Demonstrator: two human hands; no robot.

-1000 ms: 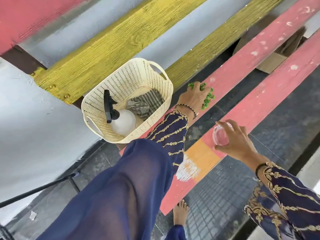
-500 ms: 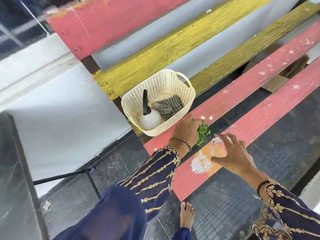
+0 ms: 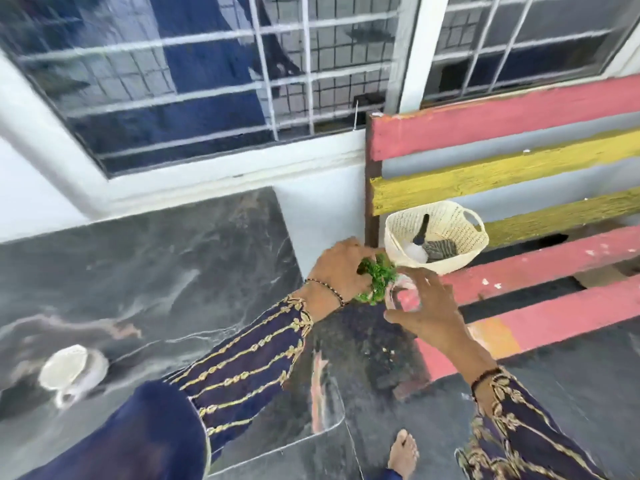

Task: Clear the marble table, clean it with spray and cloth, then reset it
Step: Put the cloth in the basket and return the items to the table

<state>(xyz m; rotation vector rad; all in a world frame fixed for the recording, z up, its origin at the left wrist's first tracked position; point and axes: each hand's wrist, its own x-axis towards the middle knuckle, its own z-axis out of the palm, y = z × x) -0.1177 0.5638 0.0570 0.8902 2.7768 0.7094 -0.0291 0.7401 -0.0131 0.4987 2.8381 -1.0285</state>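
Note:
My left hand (image 3: 341,271) grips a small bunch of green artificial leaves (image 3: 377,280), held in the air between the dark marble table (image 3: 156,271) and the bench. My right hand (image 3: 429,310) holds a small clear glass vase (image 3: 401,292) right beside the greenery; the two touch or nearly touch. A cream plastic basket (image 3: 446,230) sits on the bench and holds a white spray bottle (image 3: 417,249) with a dark trigger and a striped cloth (image 3: 441,249). A white cup on a saucer (image 3: 71,370) stands on the table's left side, blurred.
A slatted bench (image 3: 540,261) painted red and yellow stands to the right of the table, against a white wall under a barred window (image 3: 242,74). The floor is dark tile. My bare foot (image 3: 401,455) shows at the bottom.
My view has swung left and up from the bench, bringing the marble table and window into sight. Both hands have lifted off the bench slat with the leaves and the vase, closer together.

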